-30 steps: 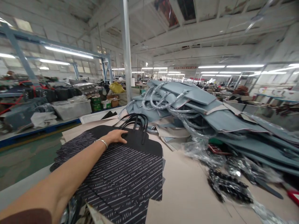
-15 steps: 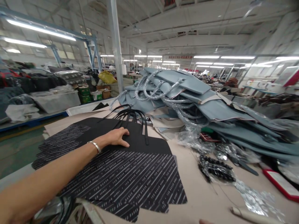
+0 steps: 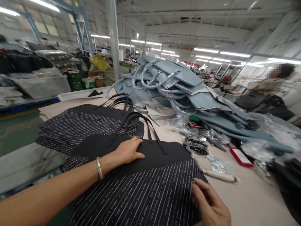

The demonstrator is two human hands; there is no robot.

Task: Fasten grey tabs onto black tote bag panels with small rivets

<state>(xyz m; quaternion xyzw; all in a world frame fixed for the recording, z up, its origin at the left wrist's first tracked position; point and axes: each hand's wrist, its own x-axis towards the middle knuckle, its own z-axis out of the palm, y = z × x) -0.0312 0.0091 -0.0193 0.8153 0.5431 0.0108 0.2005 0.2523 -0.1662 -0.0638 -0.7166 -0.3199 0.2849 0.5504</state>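
A black bag panel (image 3: 162,191) with white diagonal stripes and lettering lies before me, a plain black band along its top and thin black handles (image 3: 150,125) attached. My left hand (image 3: 129,151), with a silver bracelet on the wrist, rests on the black band, thumb spread away from the fingers. At the panel's right edge, my right hand (image 3: 209,202) pinches the striped material between thumb and fingers. Behind and to the left lies a stack of similar striped panels (image 3: 77,128) with their own handles.
Blue-grey bag pieces (image 3: 188,81) with plastic-wrapped handles are heaped at the back of the table. On the right are clear plastic bags (image 3: 256,146), a red-framed object (image 3: 241,157), and a pale rod (image 3: 219,175). A person (image 3: 279,73) is at the far right.
The front panel has come toward me, apart from the stack, with my left hand on it. My right hand has come in from the bottom edge and closed on the panel's right side.
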